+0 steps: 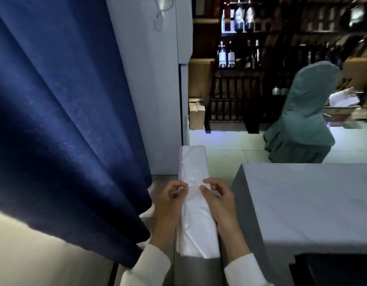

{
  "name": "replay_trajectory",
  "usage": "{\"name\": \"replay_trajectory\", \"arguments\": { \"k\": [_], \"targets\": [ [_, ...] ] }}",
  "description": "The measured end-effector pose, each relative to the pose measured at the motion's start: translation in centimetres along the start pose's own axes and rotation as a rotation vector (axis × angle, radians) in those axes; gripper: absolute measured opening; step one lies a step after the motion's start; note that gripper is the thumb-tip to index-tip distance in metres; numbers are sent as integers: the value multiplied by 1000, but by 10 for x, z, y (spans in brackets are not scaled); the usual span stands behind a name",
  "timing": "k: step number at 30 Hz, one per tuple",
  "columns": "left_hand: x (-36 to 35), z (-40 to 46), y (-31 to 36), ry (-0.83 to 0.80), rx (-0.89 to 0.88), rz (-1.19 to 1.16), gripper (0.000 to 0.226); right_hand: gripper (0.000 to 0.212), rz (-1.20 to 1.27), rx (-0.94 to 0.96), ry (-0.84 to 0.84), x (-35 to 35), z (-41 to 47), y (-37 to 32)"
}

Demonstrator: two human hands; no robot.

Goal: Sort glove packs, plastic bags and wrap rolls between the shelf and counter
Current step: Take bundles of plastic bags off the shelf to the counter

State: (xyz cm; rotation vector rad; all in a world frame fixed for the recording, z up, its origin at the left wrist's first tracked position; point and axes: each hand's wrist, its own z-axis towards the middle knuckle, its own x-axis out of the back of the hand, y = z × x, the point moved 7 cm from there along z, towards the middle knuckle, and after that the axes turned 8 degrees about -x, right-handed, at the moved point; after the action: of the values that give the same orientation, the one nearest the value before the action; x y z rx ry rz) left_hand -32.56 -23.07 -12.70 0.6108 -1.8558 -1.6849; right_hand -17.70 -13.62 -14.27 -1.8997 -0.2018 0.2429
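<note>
I have both hands, left (170,198) and right (216,196), pinching the rubber band (196,186) around the bag bundle (196,211); next, carry it to the counter (314,207) at three o'clock.

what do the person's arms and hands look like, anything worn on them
Both hands are bare: no gloves, rings or watch visible on the left hand or the right hand. Each forearm is covered by a long cream-white sleeve of soft, plain fabric, ending in a loose cuff at the wrist, with no markings.
</note>
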Motion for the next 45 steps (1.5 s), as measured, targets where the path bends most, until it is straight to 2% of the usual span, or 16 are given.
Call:
{"name": "replay_trajectory", "arguments": {
  "k": [8,13,17,20,28,34,41,45],
  "targets": [
    [-43,153,-3,-111,-1,-93,9,11,-17,-13,186,-22,120,-40],
    [-85,235,9,-218,-37,-93,14,21,33,38,321,-19,183,-70],
    [-126,285,16,-318,-49,-84,12,33,146,-24,429,-3,227,-77],
    [-162,318,22,-382,-55,-94,12,39,186,-37,510,16,261,-86],
    [-272,408,35,-493,-54,-27,10,19,300,-13,580,73,374,-113],
    [-371,473,53,-557,-85,35,11,13,388,18,591,132,463,-143],
    [-473,499,69,-713,-60,44,9,13,468,59,683,201,504,-166],
    [-539,509,70,-830,-42,30,9,12,514,44,796,246,523,-165]
  ]
}}
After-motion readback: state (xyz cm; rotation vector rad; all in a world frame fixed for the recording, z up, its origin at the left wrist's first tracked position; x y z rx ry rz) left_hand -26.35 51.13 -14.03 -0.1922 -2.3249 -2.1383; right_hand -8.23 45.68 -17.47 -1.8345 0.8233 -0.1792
